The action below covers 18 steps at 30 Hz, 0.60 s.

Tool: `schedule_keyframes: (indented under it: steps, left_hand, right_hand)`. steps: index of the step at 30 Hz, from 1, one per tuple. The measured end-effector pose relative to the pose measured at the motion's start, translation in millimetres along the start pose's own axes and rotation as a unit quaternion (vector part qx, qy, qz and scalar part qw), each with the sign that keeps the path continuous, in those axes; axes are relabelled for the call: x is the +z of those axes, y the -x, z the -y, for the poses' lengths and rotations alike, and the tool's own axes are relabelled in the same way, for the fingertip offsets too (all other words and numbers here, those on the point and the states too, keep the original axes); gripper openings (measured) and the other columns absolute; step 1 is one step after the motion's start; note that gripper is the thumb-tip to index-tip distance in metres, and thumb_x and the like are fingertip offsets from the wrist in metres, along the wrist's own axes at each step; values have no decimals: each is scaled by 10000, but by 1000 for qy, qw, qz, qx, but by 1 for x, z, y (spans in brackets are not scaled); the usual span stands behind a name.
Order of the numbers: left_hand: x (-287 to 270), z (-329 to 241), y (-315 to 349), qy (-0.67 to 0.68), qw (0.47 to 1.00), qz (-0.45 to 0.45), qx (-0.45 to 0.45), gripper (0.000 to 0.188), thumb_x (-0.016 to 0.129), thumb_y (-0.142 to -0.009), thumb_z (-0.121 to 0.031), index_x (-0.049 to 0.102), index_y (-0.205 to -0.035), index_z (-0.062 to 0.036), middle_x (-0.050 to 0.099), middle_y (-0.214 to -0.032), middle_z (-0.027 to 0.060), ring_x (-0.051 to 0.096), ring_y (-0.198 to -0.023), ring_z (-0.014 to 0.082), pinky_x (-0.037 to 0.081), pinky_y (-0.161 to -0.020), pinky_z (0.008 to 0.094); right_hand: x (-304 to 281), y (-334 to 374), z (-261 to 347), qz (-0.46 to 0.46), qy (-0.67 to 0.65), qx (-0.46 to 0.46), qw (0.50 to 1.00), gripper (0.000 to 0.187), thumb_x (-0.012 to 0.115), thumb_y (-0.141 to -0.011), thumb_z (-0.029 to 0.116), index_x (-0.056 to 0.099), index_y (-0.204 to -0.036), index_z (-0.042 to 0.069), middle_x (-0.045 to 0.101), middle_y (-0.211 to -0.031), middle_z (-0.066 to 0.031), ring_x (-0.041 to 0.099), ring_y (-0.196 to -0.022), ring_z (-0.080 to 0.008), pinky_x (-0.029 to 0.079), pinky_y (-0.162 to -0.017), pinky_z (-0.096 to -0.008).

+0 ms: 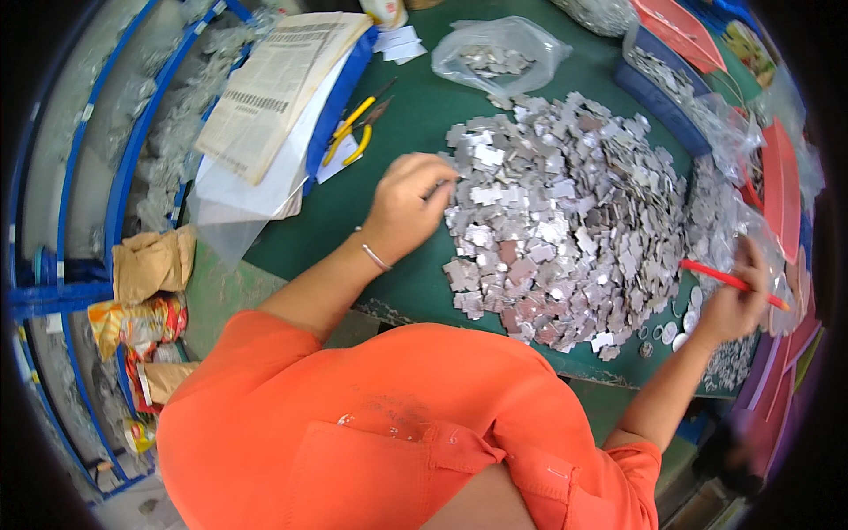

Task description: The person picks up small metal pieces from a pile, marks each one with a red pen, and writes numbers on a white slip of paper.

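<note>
A large pile of small flat grey metal pieces (pixel 565 221) with notched edges covers the middle of the green table (pixel 389 265). My left hand (pixel 408 201), with a bracelet on its wrist, is at the pile's left edge. Its fingers are curled in and pinched; whatever they hold, if anything, is hidden. Over to the right of the pile, my right hand (pixel 744 305) grips a slim red pen (pixel 720 276). Below the pen lie several round metal discs and rings (pixel 669 332).
Yellow-handled pliers (pixel 360 146) and papers with a newspaper (pixel 274 97) lie at the left. An open plastic bag of metal pieces (pixel 499 57) sits behind the pile. A blue bin (pixel 662 102) and red trays (pixel 779 177) line the right. Blue shelving (pixel 132 159) stands far left.
</note>
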State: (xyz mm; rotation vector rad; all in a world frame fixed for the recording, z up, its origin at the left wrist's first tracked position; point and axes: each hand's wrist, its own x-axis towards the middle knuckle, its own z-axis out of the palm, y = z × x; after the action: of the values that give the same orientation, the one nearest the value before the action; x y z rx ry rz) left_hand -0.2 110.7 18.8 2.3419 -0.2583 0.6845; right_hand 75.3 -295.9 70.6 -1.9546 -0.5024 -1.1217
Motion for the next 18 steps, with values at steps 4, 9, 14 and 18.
schedule_keyframes:
  steps: [4, 9, 14, 18]
  left_hand:
    - [-37, 33, 31, -145, 987, 16, -62, 280, 622, -707, 32, 574, -982, 2, 576, -1040, 161, 547, -975, 339, 430, -871, 386]
    - [-48, 52, 48, -336, 934, 3, -121, 310, 570, -740, 7, 524, -1044, 46, 532, -1087, 205, 564, -940, 359, 463, -823, 407]
    - [-57, 66, 44, -360, 917, 67, -161, 149, 575, -739, -11, 573, -884, 23, 583, -936, 186, 608, -797, 346, 502, -707, 391]
    - [-56, 68, 34, -406, 902, 85, -118, 67, 525, -715, 37, 575, -757, 20, 585, -804, 186, 614, -689, 321, 508, -626, 374]
  right_hand:
    - [-63, -35, -52, 11, 226, 105, 968, 88, 587, -853, 1, 503, -838, -20, 609, -1062, -205, 596, -956, -223, 469, -863, -312]
    - [9, -37, -2, 72, 41, 18, 996, 96, 616, -842, 27, 533, -884, 2, 626, -1036, -145, 576, -963, -203, 439, -867, -310]
    - [75, -30, 79, 197, -58, -51, 977, 137, 626, -796, -49, 518, -853, 15, 635, -962, -129, 593, -898, -212, 457, -816, -320]
    - [100, -28, 108, 240, -121, -74, 960, 171, 638, -764, -77, 516, -843, 13, 641, -918, -118, 598, -866, -220, 463, -795, -318]
